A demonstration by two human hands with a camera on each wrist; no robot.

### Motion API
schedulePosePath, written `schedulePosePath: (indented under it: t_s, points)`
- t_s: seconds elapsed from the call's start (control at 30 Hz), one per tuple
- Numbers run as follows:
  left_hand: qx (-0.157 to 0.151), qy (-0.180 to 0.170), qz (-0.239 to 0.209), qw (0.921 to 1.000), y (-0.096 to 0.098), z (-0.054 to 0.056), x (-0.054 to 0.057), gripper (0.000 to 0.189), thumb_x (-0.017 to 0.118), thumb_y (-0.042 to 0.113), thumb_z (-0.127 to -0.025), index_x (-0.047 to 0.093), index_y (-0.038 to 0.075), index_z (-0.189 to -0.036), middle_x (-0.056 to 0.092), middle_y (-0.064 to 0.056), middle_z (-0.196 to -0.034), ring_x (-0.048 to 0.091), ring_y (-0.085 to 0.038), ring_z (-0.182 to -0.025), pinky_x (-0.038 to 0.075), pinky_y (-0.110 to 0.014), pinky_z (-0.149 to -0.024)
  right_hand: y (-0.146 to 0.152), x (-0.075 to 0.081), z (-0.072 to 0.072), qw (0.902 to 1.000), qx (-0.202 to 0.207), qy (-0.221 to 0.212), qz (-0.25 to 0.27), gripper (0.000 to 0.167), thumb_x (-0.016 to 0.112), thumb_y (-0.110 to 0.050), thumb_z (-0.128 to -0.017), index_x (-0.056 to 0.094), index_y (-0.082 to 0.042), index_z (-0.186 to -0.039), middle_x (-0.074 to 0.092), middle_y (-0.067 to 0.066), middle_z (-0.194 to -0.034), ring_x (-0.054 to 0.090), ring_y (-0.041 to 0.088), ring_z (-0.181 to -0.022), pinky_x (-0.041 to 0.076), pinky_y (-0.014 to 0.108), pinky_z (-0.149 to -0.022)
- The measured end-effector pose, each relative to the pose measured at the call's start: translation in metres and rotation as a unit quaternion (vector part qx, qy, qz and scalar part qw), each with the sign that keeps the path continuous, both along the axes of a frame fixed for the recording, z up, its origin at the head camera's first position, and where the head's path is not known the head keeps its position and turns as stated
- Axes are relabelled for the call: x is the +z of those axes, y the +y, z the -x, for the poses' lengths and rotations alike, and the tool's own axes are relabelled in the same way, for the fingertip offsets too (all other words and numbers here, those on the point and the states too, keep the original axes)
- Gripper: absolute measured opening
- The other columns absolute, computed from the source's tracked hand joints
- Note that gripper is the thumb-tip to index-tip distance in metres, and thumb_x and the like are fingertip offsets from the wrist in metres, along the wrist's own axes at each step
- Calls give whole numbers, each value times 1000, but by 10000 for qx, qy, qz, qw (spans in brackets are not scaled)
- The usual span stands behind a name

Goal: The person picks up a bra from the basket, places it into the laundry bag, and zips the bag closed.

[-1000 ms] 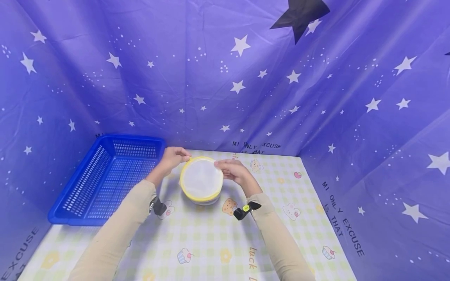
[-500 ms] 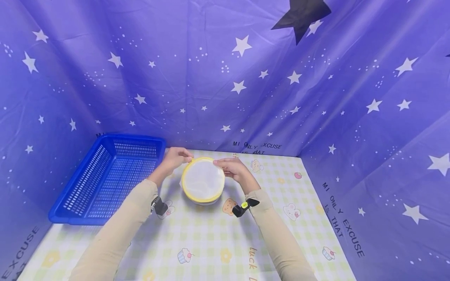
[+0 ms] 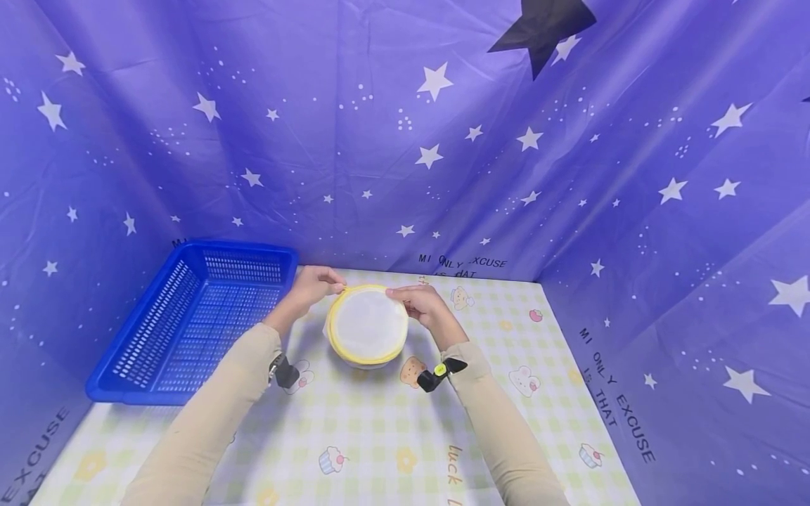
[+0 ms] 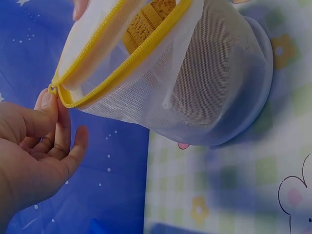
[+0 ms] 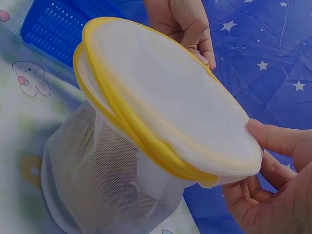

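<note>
A round white mesh laundry bag point(image 3: 370, 323) with a yellow zipper stands upright on the table. Its zipper is partly undone, and the lid point(image 5: 170, 92) is raised a little from the rim on the side facing the person. Through that gap in the left wrist view a tan, patterned thing point(image 4: 148, 24) shows inside; its kind cannot be told. My left hand point(image 3: 311, 287) pinches the yellow zipper pull point(image 4: 52, 88) at the bag's far left edge. On the right side, my right hand point(image 3: 420, 306) holds the lid's edge between thumb and fingers.
A blue perforated plastic basket point(image 3: 209, 330) stands at the table's left, close to my left forearm. A checked, cartoon-printed cloth point(image 3: 506, 436) covers the table. Purple star-printed curtains point(image 3: 380, 140) hang behind and at both sides.
The lid has shifted slightly to the right, and more of the yellow rim shows at its left. Both hands stay in nearly the same places on the bag.
</note>
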State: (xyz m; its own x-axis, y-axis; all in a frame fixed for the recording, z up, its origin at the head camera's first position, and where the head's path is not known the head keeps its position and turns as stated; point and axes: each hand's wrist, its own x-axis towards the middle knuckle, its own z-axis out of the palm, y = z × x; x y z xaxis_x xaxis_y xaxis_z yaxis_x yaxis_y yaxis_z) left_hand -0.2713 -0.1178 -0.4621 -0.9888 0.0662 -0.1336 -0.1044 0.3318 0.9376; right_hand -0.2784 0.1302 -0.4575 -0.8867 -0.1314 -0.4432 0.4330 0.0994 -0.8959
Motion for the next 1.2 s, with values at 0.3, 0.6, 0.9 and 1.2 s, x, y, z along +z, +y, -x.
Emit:
schedulePosePath:
  t_s: [0.3, 0.6, 0.9, 1.2]
  points:
    - [0, 24, -33, 10000, -3, -3, -2, 13, 69, -3, -91, 71, -7, -103, 75, -13, -95, 68, -18, -87, 58, -42, -96, -2, -4, 0, 9996, -244, 84, 88, 31, 79, -5, -87, 72, 8, -114, 75, -2, -76, 70, 8, -67, 60, 21, -67]
    - [19, 123, -142, 9998, -6, -5, -3, 14, 68, -4, -91, 70, -9, -103, 75, -13, -93, 66, -12, -82, 58, -42, -96, -2, -4, -3, 9969, -768, 123, 147, 30, 80, -3, -84, 73, 7, -112, 78, 1, -81, 70, 8, -68, 59, 20, -67]
    - [123, 237, -136, 9996, -9, -7, -4, 14, 68, -4, -91, 70, -11, -103, 75, -10, -91, 67, -13, -84, 57, -45, -98, 4, -6, -3, 9957, -893, 77, 243, 31, 80, -2, -84, 73, 5, -114, 76, -2, -77, 69, 9, -67, 58, 20, -67]
    - [380, 395, -27, 9985, -7, -4, 1, 12, 70, -2, -91, 72, -9, -100, 77, -16, -95, 64, -7, -76, 59, -41, -94, 11, -5, -5, 9996, -257, 47, 74, 37, 76, -8, -90, 67, 7, -123, 74, -2, -79, 69, 10, -69, 62, 24, -73]
